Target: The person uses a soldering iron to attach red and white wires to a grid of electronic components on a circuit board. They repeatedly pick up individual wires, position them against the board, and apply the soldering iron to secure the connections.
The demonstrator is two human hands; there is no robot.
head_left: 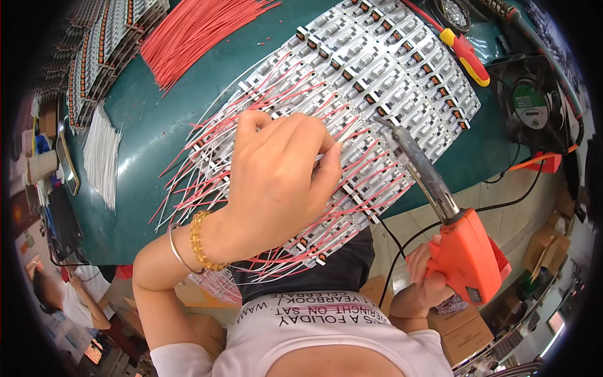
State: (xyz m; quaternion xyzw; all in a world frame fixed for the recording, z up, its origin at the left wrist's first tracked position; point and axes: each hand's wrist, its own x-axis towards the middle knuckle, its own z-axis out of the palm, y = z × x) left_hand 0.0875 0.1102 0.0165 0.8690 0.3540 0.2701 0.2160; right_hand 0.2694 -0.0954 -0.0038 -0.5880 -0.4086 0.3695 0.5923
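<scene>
Your left hand [276,169] is curled, fingertips pinched on a thin wire [326,155] over the boards [377,69], wrist bent down across the red and white leads. A gold bead bracelet [200,242] and a thin bangle sit on that wrist. Your right hand [422,270] is closed on the orange handle of a soldering iron [461,251], low right, off the desk edge. Its metal barrel slants up-left, tip touching the boards just right of your left fingertips.

The boards lie as a panel of small white and black units in rows on the green desk [151,138], leads fanning out toward you. Red wires [195,31] lie bundled top left, white wires [100,154] at far left. A red-and-yellow screwdriver [466,56] lies at the panel's upper right, a black fan [531,103] just beyond it. More boards are stacked top left. Another person [69,295] sits lower left.
</scene>
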